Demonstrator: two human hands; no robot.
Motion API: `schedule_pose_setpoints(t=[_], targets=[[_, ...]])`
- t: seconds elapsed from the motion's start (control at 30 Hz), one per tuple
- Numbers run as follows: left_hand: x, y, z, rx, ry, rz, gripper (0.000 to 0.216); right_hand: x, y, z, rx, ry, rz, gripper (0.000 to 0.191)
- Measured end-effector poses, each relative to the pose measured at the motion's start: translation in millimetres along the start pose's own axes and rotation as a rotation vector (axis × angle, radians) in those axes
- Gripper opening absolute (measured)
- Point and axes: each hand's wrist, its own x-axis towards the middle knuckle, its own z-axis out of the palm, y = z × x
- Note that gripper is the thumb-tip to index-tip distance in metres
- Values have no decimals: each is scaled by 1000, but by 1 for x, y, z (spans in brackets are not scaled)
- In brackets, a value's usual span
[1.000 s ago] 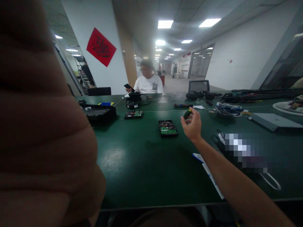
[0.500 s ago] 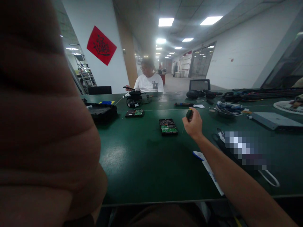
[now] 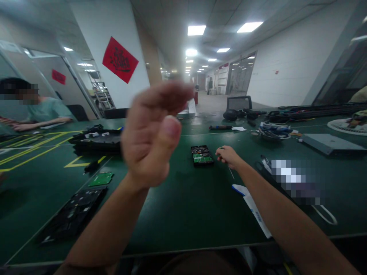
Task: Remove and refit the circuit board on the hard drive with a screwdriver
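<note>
My left hand (image 3: 151, 141) is raised close in front of the camera, blurred, fingers loosely curled and apart, with nothing in it. My right hand (image 3: 228, 156) rests low over the green table (image 3: 186, 206), closed on a screwdriver whose thin shaft (image 3: 231, 172) points back toward me. Just left of that hand lies an opened hard drive (image 3: 202, 154), its green circuit board facing up. The right hand sits beside the drive without touching it.
A black tray of parts (image 3: 94, 139), a loose green board (image 3: 101, 178) and a black panel (image 3: 76, 214) lie at the left. A seated person (image 3: 43, 112) leans on the far left. A white paper strip (image 3: 254, 210), cables (image 3: 273, 131) and a grey case (image 3: 329, 143) lie at the right.
My left hand has drawn back from the lens, where it blocked the left side, and now hangs mid-air. My right hand has dropped toward the table beside the drive, still gripping the screwdriver.
</note>
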Motion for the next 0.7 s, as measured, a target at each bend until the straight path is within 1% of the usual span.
schedule_pose_setpoints(t=[0.03,0.07,0.13,0.2,0.23,0.27,0.3,0.37,0.43,0.6,0.7], targets=[[-3,-24,2,53,-38,-40,38,0,1,0,26,-32,22,10],[-9,-53,3,147,-105,-147,38,1,2,1,53,-60,44,9],[-28,-118,3,316,-226,-348,41,2,3,1,103,-106,86,9],[-53,-178,1,429,-251,-638,42,3,5,0,147,-143,122,10],[-65,-203,0,470,-269,-778,44,4,5,0,166,-161,138,11],[-76,-223,0,494,-287,-874,47,4,6,0,183,-180,153,11],[-85,-237,0,492,-310,-946,52,4,6,0,201,-203,166,11],[-96,-255,2,476,-336,-981,58,4,7,1,237,-250,191,11],[-100,-263,4,461,-362,-990,63,4,6,1,270,-289,214,11],[-101,-269,2,492,-410,-1041,74,5,6,1,303,-339,253,10],[-105,-265,-4,537,-427,-1057,76,6,6,0,294,-360,259,9]])
